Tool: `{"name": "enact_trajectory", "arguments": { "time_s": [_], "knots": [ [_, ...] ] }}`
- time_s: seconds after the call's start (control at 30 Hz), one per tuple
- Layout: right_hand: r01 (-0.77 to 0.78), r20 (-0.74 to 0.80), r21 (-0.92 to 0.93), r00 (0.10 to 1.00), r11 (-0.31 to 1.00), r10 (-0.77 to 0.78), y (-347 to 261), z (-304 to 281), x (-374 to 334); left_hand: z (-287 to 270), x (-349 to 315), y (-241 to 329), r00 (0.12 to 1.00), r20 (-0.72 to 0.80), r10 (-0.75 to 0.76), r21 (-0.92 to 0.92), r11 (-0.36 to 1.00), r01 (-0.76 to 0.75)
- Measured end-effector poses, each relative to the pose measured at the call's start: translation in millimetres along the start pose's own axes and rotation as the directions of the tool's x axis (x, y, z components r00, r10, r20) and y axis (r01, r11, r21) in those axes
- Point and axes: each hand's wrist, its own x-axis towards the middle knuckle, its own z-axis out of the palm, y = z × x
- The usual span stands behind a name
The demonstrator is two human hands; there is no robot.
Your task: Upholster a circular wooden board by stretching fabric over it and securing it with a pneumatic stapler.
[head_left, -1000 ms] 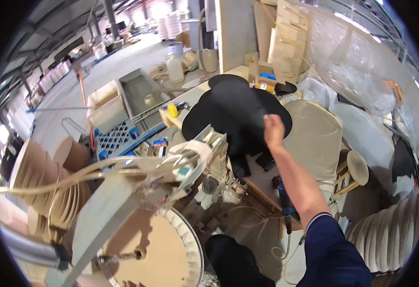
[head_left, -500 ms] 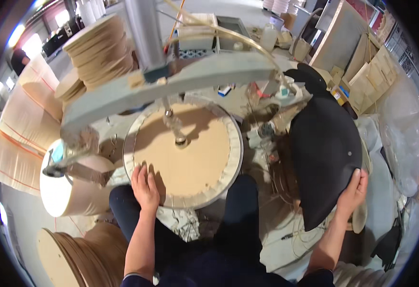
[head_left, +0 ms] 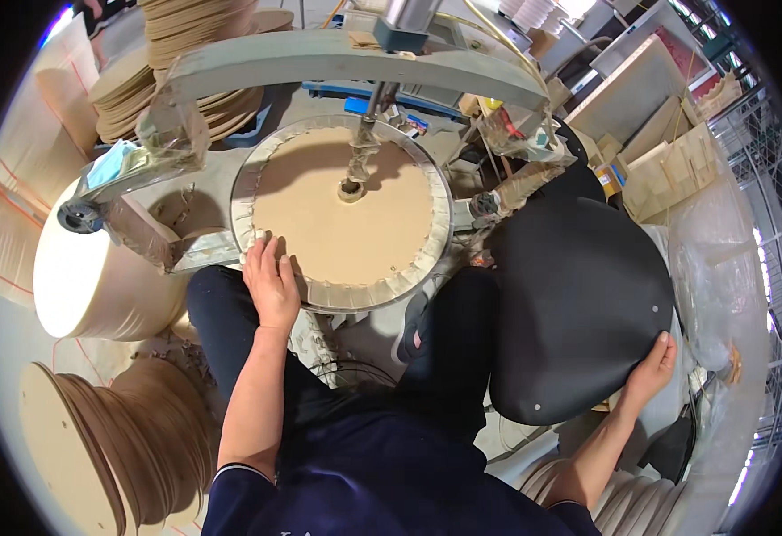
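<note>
- Black panel (head_left: 583, 304), broad, with rounded corners: held at the person's right, beside the right thigh; two small pale dots are seen near its edge.
- Right hand (head_left: 652, 368): clamped on the outer edge of the black panel, with the thumb laid on the upper face.
- Left hand (head_left: 273, 284): laid on the near left rim of the round tan board, fingers slightly apart, nothing gripped.
- Round tan board (head_left: 337, 232): set in front of the knees, bordered by a pale pleated band (head_left: 442, 219).
- Stack of brown discs (head_left: 141, 447): placed on its side, lower left.
- Pale drum (head_left: 74, 259): placed left of the board.
- Grey arched beam (head_left: 319, 67): extended across, beyond the board's centre.
- Upright tan disc pile (head_left: 199, 27): stacked at far left.
</note>
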Motion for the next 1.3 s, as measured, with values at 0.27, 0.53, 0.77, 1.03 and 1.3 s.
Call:
{"name": "enact_trajectory", "arguments": {
  "time_s": [0.27,0.53,0.77,1.03,1.3],
  "knots": [
    [0.145,0.083,0.009,0.986,0.989,-0.145,-64,55,2,-10,-4,-1,1.0,0.0,-0.03,-0.115,0.993,0.03],
    [0.218,0.711,0.148,0.654,0.965,-0.257,-172,203,-125,-24,-10,8,0.996,0.079,-0.047,-0.031,0.998,0.05],
    [0.179,0.858,0.332,0.35,0.926,-0.376,-154,297,-236,-40,7,24,0.984,0.155,-0.088,-0.145,0.983,0.111],
    [-0.131,0.906,0.419,0.118,0.899,-0.406,-178,322,-265,-76,-14,81,0.802,0.552,-0.229,-0.427,0.748,0.508],
    [0.041,0.771,0.404,0.522,0.914,-0.364,-98,320,-168,-35,-23,36,0.786,0.366,-0.499,-0.595,0.524,0.61]
  ]
}}
